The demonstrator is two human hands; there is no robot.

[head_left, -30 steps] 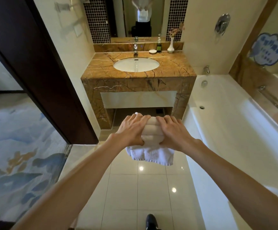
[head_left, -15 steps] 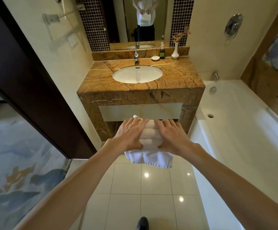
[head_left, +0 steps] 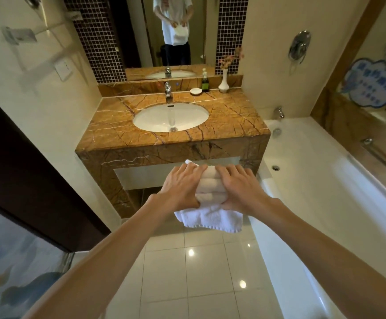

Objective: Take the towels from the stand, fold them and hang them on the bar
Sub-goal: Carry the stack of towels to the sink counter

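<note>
Fingers of the left hand: held close together, curled over the top of the towel, thumb pinching in from the near side.
Fingers of the right hand: same arrangement, close together over the top, thumb tucked in beneath.
Towel: white, folded into stacked layers between the two hands, one hemmed end hanging loose below them. It is held in the air just in front of the front edge of the vanity counter, above the floor tiles.
Vanity counter: brown veined stone, with an oval white basin set in its middle.
Back edge of counter: chrome tap at centre; towards the right back corner, a white dish, a dark bottle and a white vase with flowers.
Mirror: above the counter, reflecting a person holding a white towel in both hands.
Bathtub: white, beside the counter's right edge.
</note>
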